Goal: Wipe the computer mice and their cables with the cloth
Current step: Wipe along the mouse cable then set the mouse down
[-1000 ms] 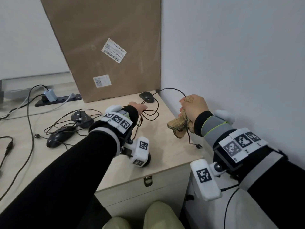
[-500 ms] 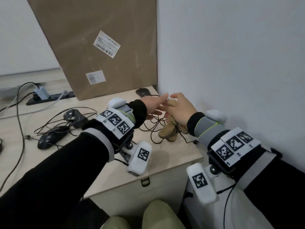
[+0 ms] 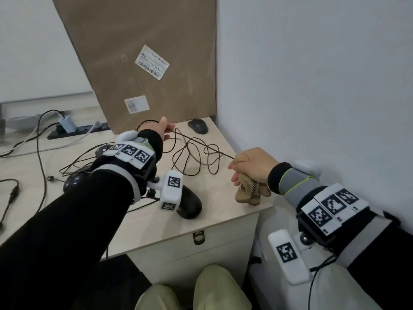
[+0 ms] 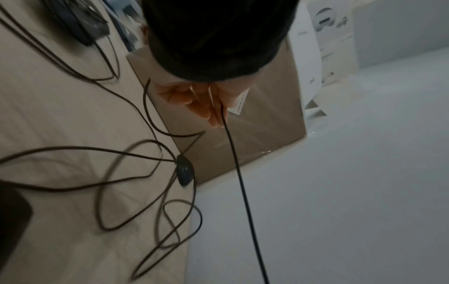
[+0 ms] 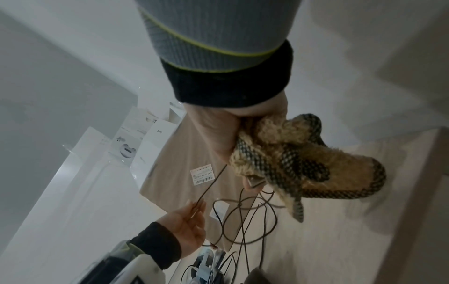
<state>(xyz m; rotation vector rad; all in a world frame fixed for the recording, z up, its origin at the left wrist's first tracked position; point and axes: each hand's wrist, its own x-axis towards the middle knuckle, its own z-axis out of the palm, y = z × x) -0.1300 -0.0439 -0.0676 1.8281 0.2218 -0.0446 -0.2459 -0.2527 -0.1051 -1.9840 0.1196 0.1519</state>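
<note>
A thin black mouse cable (image 3: 201, 144) runs taut between my hands above the light wooden desk (image 3: 223, 211). My left hand (image 3: 166, 128) pinches one end of that stretch near the cardboard box; its fingers (image 4: 211, 109) show on the cable (image 4: 243, 182). My right hand (image 3: 245, 166) grips a tan checked cloth (image 3: 248, 193) wrapped round the cable near the desk's front right corner. The cloth (image 5: 303, 159) bunches out of the fist. A black mouse (image 3: 197, 126) lies in the back corner. Another mouse (image 3: 190, 204) sits under my left wrist.
A big cardboard box (image 3: 145, 63) leans at the back, and a white wall (image 3: 312, 86) bounds the desk on the right. Two more dark mice (image 3: 73, 182) with tangled cables lie at left. A power strip (image 3: 73, 130) lies behind. A drawer lock (image 3: 199, 237) sits below the front edge.
Half a second ago the hands met near the wall. Now the right hand has drawn back along the cable with the cloth, and the left hand has moved back and left, holding the cable.
</note>
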